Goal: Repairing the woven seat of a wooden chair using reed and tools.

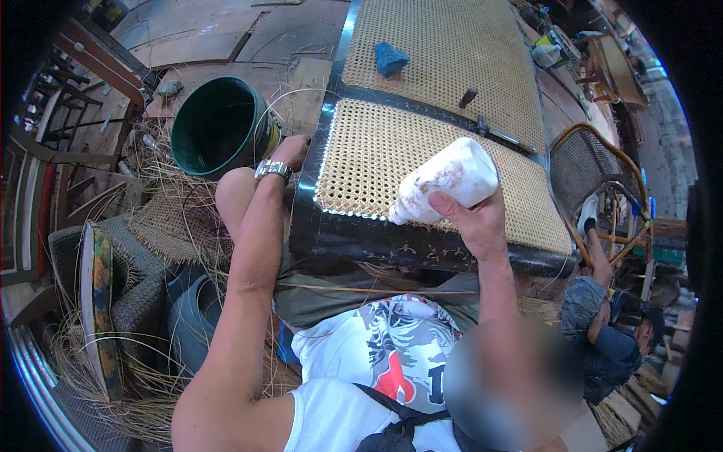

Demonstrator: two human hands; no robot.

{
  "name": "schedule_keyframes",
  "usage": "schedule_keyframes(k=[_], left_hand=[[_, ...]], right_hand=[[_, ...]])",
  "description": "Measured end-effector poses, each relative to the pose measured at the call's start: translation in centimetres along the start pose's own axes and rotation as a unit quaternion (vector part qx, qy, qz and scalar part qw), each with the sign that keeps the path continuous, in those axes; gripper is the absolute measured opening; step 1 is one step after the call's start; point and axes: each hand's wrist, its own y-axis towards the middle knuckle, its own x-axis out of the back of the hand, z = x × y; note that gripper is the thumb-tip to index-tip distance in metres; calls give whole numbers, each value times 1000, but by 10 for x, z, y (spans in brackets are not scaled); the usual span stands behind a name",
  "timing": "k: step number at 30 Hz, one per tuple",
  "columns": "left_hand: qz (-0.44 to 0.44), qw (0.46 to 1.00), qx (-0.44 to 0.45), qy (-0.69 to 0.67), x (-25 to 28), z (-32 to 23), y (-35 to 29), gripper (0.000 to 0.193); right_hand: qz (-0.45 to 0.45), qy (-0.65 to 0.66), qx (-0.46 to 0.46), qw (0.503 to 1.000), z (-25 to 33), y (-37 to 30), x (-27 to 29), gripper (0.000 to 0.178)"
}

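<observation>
While the right hand (484, 224) curls around a white bottle (454, 172) tipped over the near edge of the cane panel (360, 154) and the left hand (292, 153) sits by the black frame (346, 237), its hold unclear, gluing seems partway, the left edge whitened, the rest apparently left.

We've got a white bottle (456, 175), brown smudges on it. Cane webbing (384, 151) is tan in a holed lattice, frame (361, 239) glossy black; we read bucket (190, 147) dark green.

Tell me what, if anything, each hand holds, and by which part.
Right hand: a white bottle, held by its body. Left hand: cannot tell whether it holds anything.
</observation>
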Motion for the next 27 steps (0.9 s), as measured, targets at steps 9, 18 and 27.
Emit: schedule_keyframes(k=[9,18,27], left_hand=[[-6,1000,11,-3,-1,2,0,38],[0,1000,7,-16,-4,9,2,39],[-5,1000,18,-18,-2,4,-2,41]], right_hand=[[-5,34,42,999,-6,-1,-5,69],[-143,320,-46,935,-19,2,25,45],[-73,159,-8,985,-23,-7,14,44]])
